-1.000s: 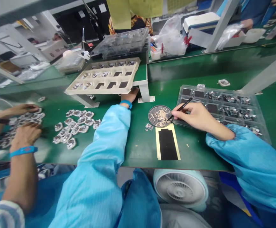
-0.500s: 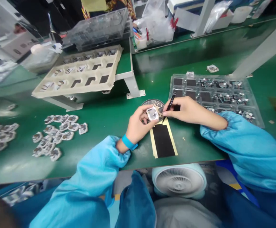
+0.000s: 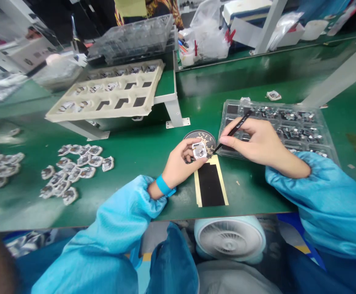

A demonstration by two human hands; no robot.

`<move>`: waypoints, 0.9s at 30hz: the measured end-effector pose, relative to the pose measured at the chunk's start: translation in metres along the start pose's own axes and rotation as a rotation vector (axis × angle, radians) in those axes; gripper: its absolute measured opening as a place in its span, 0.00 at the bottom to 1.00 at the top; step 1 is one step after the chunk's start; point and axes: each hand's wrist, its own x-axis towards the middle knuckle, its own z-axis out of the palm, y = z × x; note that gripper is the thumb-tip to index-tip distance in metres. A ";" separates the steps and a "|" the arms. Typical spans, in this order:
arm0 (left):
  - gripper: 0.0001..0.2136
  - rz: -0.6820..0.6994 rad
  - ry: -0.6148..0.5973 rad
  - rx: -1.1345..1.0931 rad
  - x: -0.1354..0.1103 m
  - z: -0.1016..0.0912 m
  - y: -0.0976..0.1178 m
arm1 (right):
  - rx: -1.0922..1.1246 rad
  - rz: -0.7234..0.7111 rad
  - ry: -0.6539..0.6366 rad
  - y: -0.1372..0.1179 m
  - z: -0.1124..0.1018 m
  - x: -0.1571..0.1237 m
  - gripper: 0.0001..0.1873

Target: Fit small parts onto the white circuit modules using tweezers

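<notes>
In my left hand [image 3: 180, 159] is a small white square housing [image 3: 199, 151] with metallic parts inside, pinched between thumb and fingers. My right hand [image 3: 253, 139] grips black tweezers [image 3: 237, 128], whose tips point down-left beside the housing's lower right corner. Whether the tips hold anything is too small to tell. Behind the housing sits a round mesh dish [image 3: 193, 134] with small tan bits in it. Just below my left hand lies a black pad [image 3: 210, 185] edged with yellow tape.
A clear compartment tray [image 3: 328, 126] of circuit parts stands to the right. Similar white housings [image 3: 73, 173] lie grouped at left. A cream tray [image 3: 104, 113] rests on a raised shelf [image 3: 174, 108]. Below the table edge is a pale blue fan [image 3: 229, 241].
My right hand has shifted right and the tweezers now slant more, with their tips still near the housing. My left hand keeps hold of the housing. The whole view has shifted slightly.
</notes>
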 end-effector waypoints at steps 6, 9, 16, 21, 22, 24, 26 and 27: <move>0.13 -0.112 0.058 -0.160 0.001 0.002 -0.001 | -0.040 -0.156 0.147 -0.007 0.004 -0.009 0.08; 0.12 -0.132 0.052 -0.124 0.002 0.002 -0.004 | -0.060 -0.195 0.127 -0.004 0.013 -0.012 0.06; 0.14 -0.135 0.062 -0.102 0.002 0.002 -0.004 | -0.136 -0.276 0.072 0.005 0.022 -0.010 0.06; 0.15 -0.144 0.063 -0.117 0.002 0.002 -0.004 | -0.158 -0.292 0.060 0.007 0.023 -0.010 0.06; 0.15 -0.143 0.063 -0.119 0.002 0.003 -0.004 | -0.160 -0.302 0.064 0.007 0.023 -0.010 0.06; 0.15 -0.139 0.060 -0.120 0.002 0.003 -0.005 | -0.160 -0.325 0.071 0.007 0.023 -0.010 0.04; 0.15 -0.135 0.061 -0.119 0.002 0.003 -0.004 | -0.159 -0.349 0.074 0.008 0.024 -0.010 0.03; 0.16 -0.134 0.060 -0.118 0.001 0.003 -0.004 | -0.160 -0.360 0.077 0.009 0.025 -0.010 0.02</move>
